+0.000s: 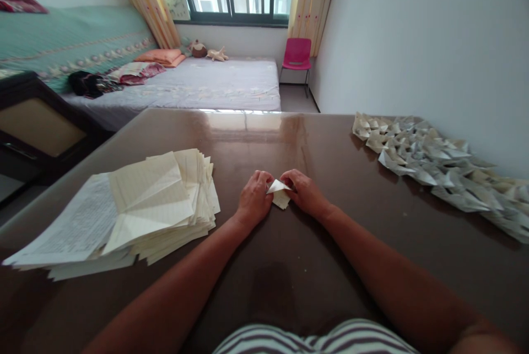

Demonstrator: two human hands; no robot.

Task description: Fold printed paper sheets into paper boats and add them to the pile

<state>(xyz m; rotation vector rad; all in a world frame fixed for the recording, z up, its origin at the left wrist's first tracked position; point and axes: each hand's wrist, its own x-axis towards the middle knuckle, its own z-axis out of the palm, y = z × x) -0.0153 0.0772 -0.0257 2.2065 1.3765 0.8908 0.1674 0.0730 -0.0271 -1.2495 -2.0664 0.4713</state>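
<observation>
Between my hands, over the middle of the brown table, is a small folded sheet of paper (281,197) with a white pointed flap on top and a cream part below. My left hand (255,195) pinches its left corner with curled fingers. On the other side, my right hand (306,191) grips the right corner between thumb and fingers. Left of my hands lies a thick stack of paper sheets (161,194), some lined and cream, others printed and white; the top sheet has crease lines. Many folded paper boats (417,150) stand in rows at the right.
The glossy brown table (330,277) reaches toward a bed (231,81) with pillows and soft toys. A pink chair (297,55) stands by the window. A dark wooden cabinet (41,123) is beyond the table's left edge, and a white wall (433,40) runs along the right.
</observation>
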